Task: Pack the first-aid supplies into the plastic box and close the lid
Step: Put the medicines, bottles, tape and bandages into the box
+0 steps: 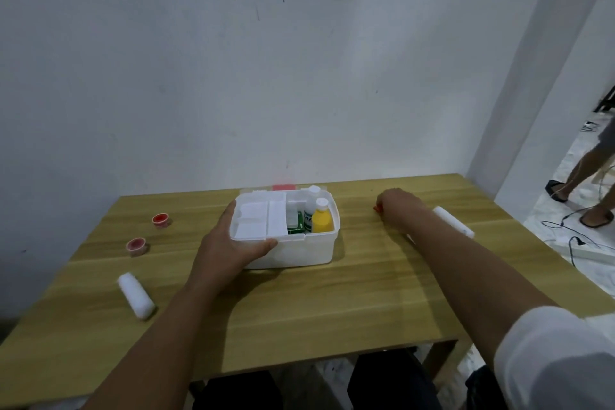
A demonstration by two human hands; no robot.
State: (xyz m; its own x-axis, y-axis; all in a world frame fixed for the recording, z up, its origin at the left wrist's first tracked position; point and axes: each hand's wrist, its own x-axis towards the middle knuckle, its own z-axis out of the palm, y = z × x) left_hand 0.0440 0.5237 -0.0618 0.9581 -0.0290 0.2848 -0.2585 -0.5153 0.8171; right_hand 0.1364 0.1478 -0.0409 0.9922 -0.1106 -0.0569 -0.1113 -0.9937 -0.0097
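Note:
The white plastic box stands open in the middle of the wooden table. Inside are a white tray insert, a green packet, a white bottle and a yellow bottle. Its lid with a red patch hangs behind. My left hand grips the box's front left corner. My right hand rests right of the box, fingers closed over a small red item, mostly hidden. Two red tape rolls and a white bandage roll lie at the left. Another white roll lies at the right.
A white wall rises just behind the table. At the far right a person's legs stand on a pale floor with cables. The table's front edge is close to my body.

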